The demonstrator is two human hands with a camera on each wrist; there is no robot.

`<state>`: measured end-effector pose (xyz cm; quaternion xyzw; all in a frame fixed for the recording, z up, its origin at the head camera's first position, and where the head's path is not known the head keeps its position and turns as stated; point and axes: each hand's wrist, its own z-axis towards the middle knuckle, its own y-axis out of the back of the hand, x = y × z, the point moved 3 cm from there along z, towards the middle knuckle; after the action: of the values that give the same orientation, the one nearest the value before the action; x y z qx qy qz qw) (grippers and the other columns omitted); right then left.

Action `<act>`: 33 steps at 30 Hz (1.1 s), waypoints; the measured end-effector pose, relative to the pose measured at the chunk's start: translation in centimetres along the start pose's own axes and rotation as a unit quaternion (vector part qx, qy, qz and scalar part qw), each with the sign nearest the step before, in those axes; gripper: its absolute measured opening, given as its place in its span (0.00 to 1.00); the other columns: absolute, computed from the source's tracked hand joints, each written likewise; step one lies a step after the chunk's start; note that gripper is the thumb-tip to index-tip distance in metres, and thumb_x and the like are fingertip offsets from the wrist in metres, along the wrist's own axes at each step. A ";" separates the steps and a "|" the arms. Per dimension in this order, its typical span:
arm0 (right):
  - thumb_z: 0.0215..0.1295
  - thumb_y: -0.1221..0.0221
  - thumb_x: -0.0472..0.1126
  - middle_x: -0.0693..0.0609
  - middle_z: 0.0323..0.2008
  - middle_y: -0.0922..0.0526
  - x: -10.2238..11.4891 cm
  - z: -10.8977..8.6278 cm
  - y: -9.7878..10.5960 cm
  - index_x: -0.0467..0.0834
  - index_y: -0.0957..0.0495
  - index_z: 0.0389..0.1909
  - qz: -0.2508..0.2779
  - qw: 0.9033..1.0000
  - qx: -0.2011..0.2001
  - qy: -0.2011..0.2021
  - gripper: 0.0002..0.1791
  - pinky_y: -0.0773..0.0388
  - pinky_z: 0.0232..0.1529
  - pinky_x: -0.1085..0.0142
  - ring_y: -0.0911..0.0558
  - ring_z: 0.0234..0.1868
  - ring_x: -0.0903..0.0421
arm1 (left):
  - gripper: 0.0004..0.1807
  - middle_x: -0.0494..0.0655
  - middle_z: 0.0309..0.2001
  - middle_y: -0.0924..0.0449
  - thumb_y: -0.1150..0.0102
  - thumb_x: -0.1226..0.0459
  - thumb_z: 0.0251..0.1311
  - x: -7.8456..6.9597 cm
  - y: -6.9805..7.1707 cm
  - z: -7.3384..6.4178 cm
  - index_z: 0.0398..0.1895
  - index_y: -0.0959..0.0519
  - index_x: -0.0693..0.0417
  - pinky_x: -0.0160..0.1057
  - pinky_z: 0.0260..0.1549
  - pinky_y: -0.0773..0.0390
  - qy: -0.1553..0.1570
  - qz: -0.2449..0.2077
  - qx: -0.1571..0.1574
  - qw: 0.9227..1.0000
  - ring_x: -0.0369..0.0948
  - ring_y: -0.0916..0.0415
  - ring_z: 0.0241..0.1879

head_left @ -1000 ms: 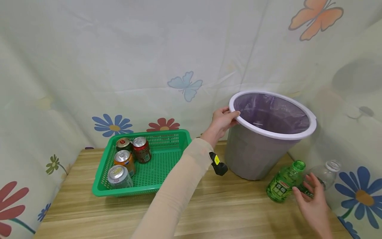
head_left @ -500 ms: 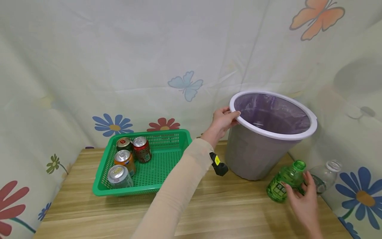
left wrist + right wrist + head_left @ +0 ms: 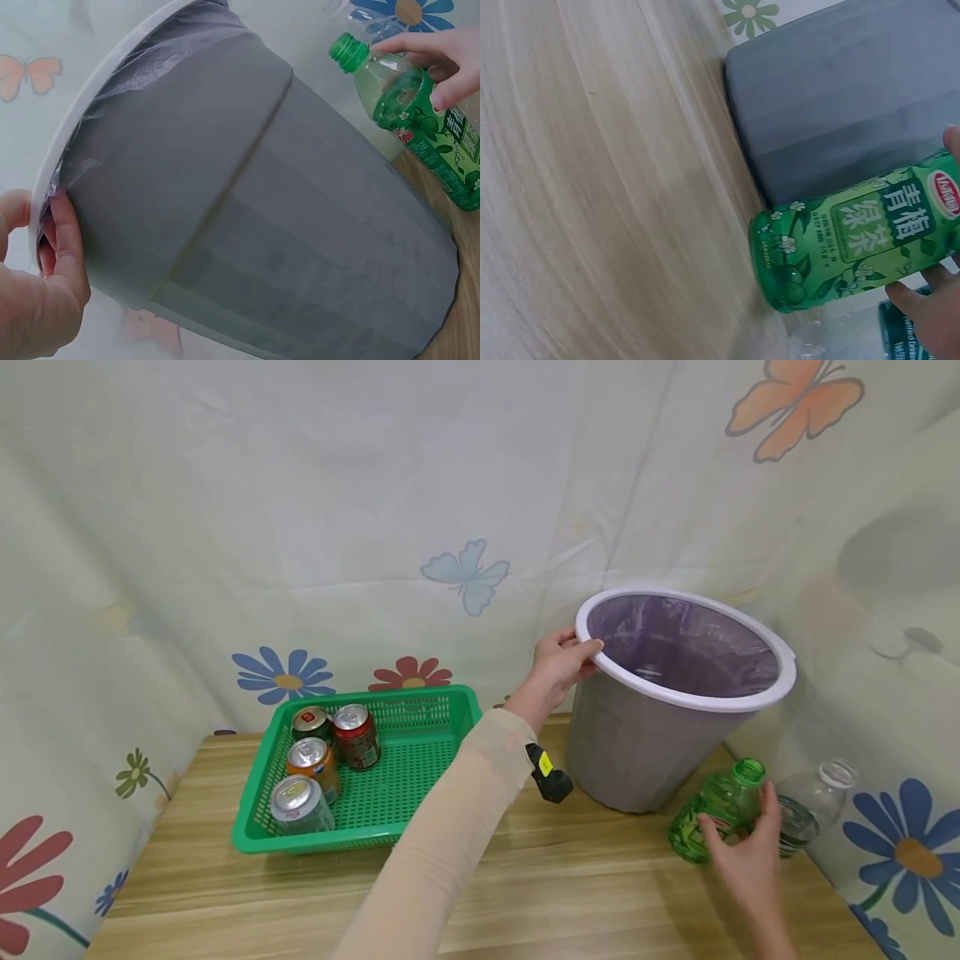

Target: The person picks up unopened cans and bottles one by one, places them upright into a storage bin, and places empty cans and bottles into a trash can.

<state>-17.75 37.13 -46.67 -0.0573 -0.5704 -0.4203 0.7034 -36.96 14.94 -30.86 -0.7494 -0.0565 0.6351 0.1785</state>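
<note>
My left hand (image 3: 558, 664) pinches the white rim of a grey wastebasket (image 3: 637, 747), thumb on top and fingers beneath, beside its purple plastic liner (image 3: 146, 71). At the front right, my right hand (image 3: 750, 860) grips a green tea bottle (image 3: 716, 806) around its upper body, thumb on one side and fingers on the other. That bottle leans slightly, its base close to the wood surface and its label facing out in the right wrist view. Just behind the fingers stands a clear bottle (image 3: 817, 802) with a dark green label, partly covered by the hand.
Left of the wastebasket sits a green plastic basket (image 3: 405, 777) with several drink cans (image 3: 356, 735) grouped at its left end. Everything stands on a wood-grain table (image 3: 570, 893), closed in by flowered curtains (image 3: 360, 527) at the back and sides.
My right hand has moved left from beside the clear bottle and closed around the green tea bottle, which has shifted slightly. The left hand and wastebasket have stayed put.
</note>
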 end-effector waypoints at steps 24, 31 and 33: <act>0.52 0.36 0.42 0.44 0.69 0.48 -1.5 1.0 -1.3 0.64 0.61 0.69 0.025 0.997 -0.034 -0.059 0.52 0.46 0.63 0.47 0.42 0.64 0.40 | 0.24 0.45 0.34 0.20 0.37 0.69 0.52 0.0 0.1 0.0 0.54 0.28 0.58 0.37 0.34 0.19 0.001 0.001 0.000 1.000 0.39 0.21 0.29; 0.54 0.37 0.45 0.38 0.62 0.42 -2.1 1.1 -1.5 0.60 0.61 0.69 0.025 0.995 -0.017 -0.092 0.49 0.43 0.59 0.46 0.37 0.59 0.38 | 0.24 0.45 0.34 0.20 0.36 0.69 0.52 0.0 0.1 0.0 0.55 0.28 0.58 0.37 0.34 0.19 0.001 0.006 0.000 1.000 0.40 0.21 0.29; 0.55 0.38 0.47 0.38 0.61 0.41 -2.1 1.2 -1.5 0.60 0.61 0.69 0.021 0.995 -0.014 -0.098 0.49 0.42 0.58 0.47 0.36 0.58 0.39 | 0.24 0.45 0.34 0.19 0.37 0.69 0.52 0.0 0.1 0.1 0.55 0.28 0.58 0.37 0.34 0.19 -0.001 0.006 0.001 1.000 0.39 0.21 0.28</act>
<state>-19.62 37.90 -48.67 -0.1199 -0.6290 -0.4059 0.6521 -37.02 14.88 -30.90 -0.7489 -0.0518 0.6370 0.1751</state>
